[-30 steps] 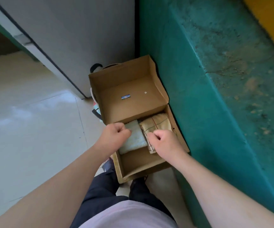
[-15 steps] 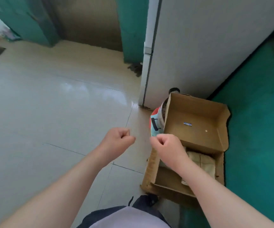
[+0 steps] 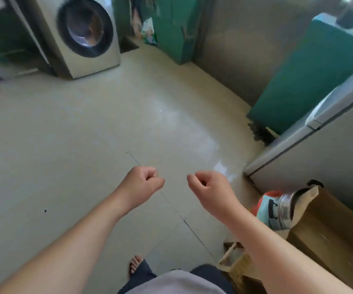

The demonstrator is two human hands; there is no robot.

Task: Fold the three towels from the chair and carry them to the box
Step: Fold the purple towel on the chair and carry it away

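Note:
My left hand [image 3: 142, 184] and my right hand [image 3: 210, 187] hang in loose fists over the pale tiled floor, both with nothing in them. The cardboard box [image 3: 328, 236] sits at the lower right edge of the view, behind my right forearm. I see only its outer flap and side. The towels inside the box are hidden from this angle. No chair is in view.
A front-loading washing machine [image 3: 80, 35] stands at the far left. A white appliance [image 3: 319, 145] and green walls [image 3: 302, 71] close off the right side. A colourful bag with a metal pot [image 3: 277, 211] leans by the box. My foot [image 3: 136, 265] is on the floor [image 3: 69, 134] below.
The view has swung left, away from the box. My hands have left the towels in the box and now hang in fists over the open floor.

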